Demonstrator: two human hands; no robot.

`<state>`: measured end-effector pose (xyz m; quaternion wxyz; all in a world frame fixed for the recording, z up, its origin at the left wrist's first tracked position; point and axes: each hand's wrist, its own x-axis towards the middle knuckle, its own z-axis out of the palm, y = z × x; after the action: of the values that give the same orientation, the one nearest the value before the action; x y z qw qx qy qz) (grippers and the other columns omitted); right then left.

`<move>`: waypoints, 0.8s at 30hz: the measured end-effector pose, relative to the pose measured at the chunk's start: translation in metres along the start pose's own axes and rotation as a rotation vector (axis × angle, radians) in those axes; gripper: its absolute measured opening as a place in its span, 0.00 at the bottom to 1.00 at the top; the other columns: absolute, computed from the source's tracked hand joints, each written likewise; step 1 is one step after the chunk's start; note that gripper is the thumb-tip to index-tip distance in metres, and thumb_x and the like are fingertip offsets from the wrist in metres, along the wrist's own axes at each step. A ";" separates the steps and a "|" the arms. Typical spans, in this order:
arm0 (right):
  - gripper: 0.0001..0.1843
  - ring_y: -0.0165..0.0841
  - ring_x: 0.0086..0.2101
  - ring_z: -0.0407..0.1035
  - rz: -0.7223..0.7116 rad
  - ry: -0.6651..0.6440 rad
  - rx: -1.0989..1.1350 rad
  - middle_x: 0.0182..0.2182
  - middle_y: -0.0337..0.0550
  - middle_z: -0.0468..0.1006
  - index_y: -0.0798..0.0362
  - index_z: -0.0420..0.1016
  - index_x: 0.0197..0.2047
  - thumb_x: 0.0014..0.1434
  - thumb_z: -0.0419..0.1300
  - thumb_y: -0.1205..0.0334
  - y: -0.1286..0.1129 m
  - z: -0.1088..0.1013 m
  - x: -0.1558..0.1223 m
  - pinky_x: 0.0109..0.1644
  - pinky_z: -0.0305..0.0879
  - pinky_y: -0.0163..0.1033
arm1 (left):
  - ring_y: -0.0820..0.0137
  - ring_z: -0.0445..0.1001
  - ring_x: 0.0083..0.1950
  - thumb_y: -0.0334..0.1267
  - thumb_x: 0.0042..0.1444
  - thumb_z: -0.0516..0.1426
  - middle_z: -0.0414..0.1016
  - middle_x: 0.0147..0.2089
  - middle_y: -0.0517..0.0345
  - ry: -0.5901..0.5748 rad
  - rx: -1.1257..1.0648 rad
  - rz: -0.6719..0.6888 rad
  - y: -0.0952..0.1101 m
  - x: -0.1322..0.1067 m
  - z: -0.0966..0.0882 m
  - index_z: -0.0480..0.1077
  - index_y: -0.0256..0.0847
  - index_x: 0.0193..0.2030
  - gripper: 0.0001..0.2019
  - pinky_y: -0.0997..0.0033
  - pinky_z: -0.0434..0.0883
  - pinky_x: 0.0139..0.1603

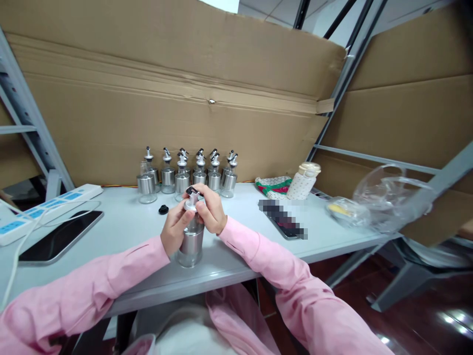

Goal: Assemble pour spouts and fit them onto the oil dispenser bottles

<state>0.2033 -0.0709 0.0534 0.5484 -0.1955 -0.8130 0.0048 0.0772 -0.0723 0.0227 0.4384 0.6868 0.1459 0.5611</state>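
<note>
In front of me a glass oil bottle (190, 246) with a steel sleeve stands upright near the table's front edge. A silver pour spout (192, 201) with a black flip lid sits at its neck. My left hand (175, 228) is closed around the neck and spout base from the left. From the right, the fingers of my right hand (211, 209) wrap the spout. A small black cap (163, 209) lies on the table just left of my hands. Behind them, several similar bottles (182, 182) with spouts stand in rows; one bottle (147, 186) at the left has no spout.
To the left lie a power strip (48, 212), a white cable and a dark tablet (62, 236). On the right are a phone (283, 219), a patterned cloth (273, 186), a white dotted cup (303, 181) and clear plastic bags (388, 202). Cardboard (166, 98) walls the back.
</note>
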 end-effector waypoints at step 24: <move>0.17 0.20 0.10 0.53 0.696 0.205 0.700 0.21 0.33 0.71 0.52 0.61 0.27 0.54 0.54 0.46 -0.012 0.004 0.011 0.07 0.42 0.29 | 0.71 0.70 0.25 0.62 0.48 0.52 0.69 0.23 0.56 0.000 -0.015 -0.105 0.003 0.004 0.012 0.64 0.36 0.28 0.26 0.72 0.66 0.28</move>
<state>0.1927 -0.0779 0.0644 0.6240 -0.2588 -0.5914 0.4404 0.0888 -0.0764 0.0274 0.4722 0.6750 0.1774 0.5384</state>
